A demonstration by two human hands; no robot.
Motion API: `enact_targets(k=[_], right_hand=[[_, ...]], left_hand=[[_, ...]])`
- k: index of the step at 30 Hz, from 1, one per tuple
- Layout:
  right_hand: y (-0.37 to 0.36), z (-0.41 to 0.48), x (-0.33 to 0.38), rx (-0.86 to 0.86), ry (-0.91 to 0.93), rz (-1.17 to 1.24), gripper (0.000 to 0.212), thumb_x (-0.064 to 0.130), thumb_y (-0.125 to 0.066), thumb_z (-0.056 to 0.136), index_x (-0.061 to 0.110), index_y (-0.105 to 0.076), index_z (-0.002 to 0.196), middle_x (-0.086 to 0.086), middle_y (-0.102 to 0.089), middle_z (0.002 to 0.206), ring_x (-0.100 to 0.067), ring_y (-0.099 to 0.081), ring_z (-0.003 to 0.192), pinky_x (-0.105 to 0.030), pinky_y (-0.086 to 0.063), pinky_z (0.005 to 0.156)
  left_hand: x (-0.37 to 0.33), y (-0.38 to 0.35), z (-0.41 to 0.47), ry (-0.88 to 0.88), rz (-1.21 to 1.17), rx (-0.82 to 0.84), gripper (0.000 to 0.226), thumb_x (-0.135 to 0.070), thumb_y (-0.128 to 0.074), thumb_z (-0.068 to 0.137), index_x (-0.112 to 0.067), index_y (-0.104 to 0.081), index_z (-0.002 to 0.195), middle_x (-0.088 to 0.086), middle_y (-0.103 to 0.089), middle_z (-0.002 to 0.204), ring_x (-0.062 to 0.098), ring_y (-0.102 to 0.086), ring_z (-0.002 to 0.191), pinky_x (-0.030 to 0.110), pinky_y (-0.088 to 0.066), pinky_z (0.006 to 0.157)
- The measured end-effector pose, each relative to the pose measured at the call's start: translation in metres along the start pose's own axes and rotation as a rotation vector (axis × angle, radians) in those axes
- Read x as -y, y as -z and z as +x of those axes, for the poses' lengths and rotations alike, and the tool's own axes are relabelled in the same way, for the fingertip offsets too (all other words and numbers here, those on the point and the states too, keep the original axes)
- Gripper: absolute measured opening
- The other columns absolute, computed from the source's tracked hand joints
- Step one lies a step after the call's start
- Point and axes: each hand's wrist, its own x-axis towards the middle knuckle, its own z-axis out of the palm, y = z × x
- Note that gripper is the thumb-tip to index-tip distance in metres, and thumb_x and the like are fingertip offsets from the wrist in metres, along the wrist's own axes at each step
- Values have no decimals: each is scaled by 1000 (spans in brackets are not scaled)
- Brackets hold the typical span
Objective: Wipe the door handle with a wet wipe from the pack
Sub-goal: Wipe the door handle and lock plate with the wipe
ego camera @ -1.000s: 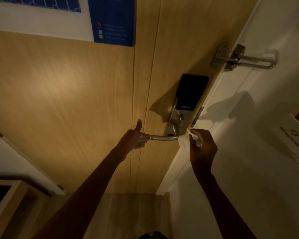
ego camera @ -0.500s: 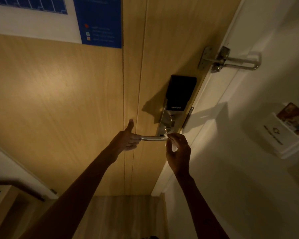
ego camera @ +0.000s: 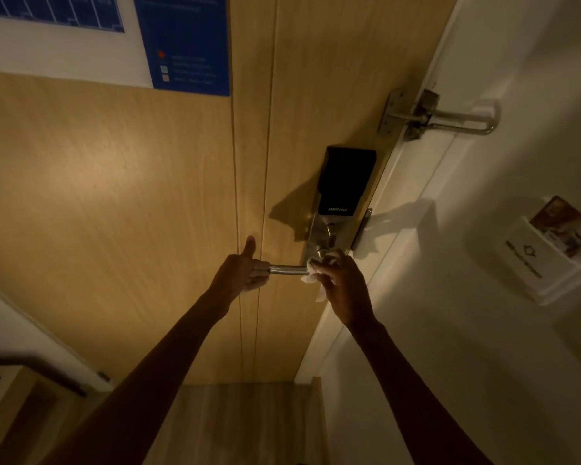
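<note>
Silver metal lever door handle (ego camera: 287,270) sticks out horizontally from the base of the steel lock plate w/ black "SMART LOCK" panel (ego camera: 344,182) on the tan wood-grain door (ego camera: 114,196). Left hand (ego camera: 245,271) is closed round the handle's free end, farthest from the lock plate, thumb pointing up along the door. Right hand (ego camera: 344,283) is wrapped on the crumpled white wet wipe (ego camera: 311,275), pressing it vs the handle's pivot end right at the lock plate; a bit of wipe hangs below the handle. Bare metal shows btwn the two hands, which don't touch. Above the lock plate, a silver swing-bar door guard (ego camera: 443,115) bridges door and white frame (ego camera: 406,169). Wipe pack isn't in view. Lighting dim, finger detail on right hand hard to make out.
</note>
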Motion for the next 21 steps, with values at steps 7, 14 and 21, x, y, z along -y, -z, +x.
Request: enact_targets(k=[7, 14, 21], right_hand=[[12, 0, -3, -13, 66, -258, 36, 14, -78, 77, 17, -69, 112, -4, -64, 118, -25, -53, 111, -38, -57, 82], [-10, 9, 24, 53, 171, -263, 26, 22, -72, 83, 21, -68, 108, 4, -67, 104, -20, -53, 110, -31, -44, 89], [-8, 6, 13, 75, 123, -284, 25, 22, -71, 83, 21, -67, 108, 2, -64, 113, -20, -52, 114, -32, -49, 90]], left_hand=[[2, 3, 0, -12, 12, 14, 65, -60, -35, 92, -6, -70, 90, 14, -71, 97, 24, -68, 94, 29, -54, 82], [4, 0, 3, -7, -17, -26, 62, -59, -38, 92, -8, -70, 79, 12, -72, 85, 20, -69, 81, 22, -53, 61], [9, 2, 3, -17, -38, 8, 63, -60, -37, 91, -7, -71, 82, 14, -71, 88, 21, -68, 80, 28, -53, 75]])
